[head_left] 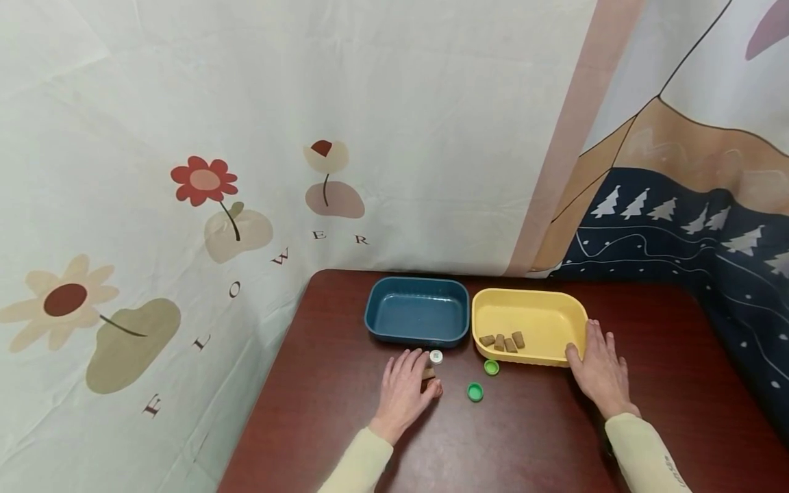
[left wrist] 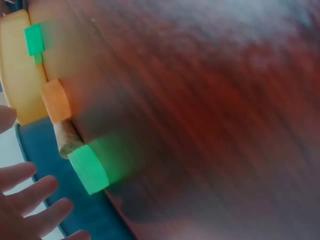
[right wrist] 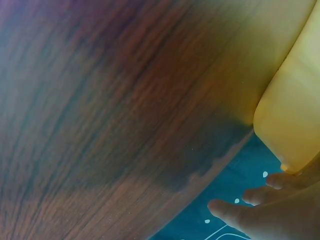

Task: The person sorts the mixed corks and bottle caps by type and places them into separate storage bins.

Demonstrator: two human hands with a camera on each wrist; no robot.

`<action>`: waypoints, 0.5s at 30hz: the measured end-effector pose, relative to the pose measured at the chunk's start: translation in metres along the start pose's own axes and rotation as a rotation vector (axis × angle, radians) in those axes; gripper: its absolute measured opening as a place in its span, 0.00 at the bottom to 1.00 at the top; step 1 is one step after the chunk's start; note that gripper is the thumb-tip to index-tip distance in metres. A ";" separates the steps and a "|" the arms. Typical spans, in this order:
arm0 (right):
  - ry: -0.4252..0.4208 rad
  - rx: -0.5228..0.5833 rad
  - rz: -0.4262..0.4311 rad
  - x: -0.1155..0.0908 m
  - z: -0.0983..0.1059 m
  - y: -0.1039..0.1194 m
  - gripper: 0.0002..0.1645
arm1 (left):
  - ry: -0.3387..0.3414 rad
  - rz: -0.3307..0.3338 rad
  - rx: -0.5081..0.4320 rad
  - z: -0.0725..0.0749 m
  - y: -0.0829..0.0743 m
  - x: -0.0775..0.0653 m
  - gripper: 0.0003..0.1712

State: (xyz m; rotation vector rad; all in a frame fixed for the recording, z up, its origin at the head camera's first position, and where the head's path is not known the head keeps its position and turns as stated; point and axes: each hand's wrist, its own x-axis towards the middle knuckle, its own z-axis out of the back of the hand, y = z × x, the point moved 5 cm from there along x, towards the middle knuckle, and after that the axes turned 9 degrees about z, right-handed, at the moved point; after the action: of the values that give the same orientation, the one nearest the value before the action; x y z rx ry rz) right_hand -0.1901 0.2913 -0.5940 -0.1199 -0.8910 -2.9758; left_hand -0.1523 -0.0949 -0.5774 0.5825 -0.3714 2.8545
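Observation:
My left hand [head_left: 402,392] is over the table with fingers spread, nearest a cork [left wrist: 66,137] lying on its side. An orange bottle cap [left wrist: 56,101] and a green bottle cap [left wrist: 89,170] stand at either end of that cork in the left wrist view. In the head view the hand partly hides the cork and covers the nearer green cap. My right hand [head_left: 599,370] rests at the right end of the yellow tray [head_left: 555,297], thumb by its near corner and fingers extended along its side. Several short corks [head_left: 510,344] lie in the tray's near left corner.
Left of the yellow tray is a blue tray [head_left: 420,311]. A round white cap [head_left: 436,357] lies before it. A light green cap [head_left: 491,368] and a darker green cap [head_left: 474,392] are on the brown table [head_left: 518,438]. Printed cloth [head_left: 431,137] hangs behind.

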 end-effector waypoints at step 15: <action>0.006 0.013 0.004 -0.001 0.001 0.000 0.48 | 0.058 0.189 0.190 -0.010 -0.009 0.013 0.24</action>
State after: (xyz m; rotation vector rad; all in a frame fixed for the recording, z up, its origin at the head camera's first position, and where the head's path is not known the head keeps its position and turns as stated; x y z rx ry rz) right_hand -0.1889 0.2916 -0.5931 -0.1123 -0.9081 -2.9649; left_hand -0.1654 -0.0813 -0.5786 0.5206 -0.1535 3.1048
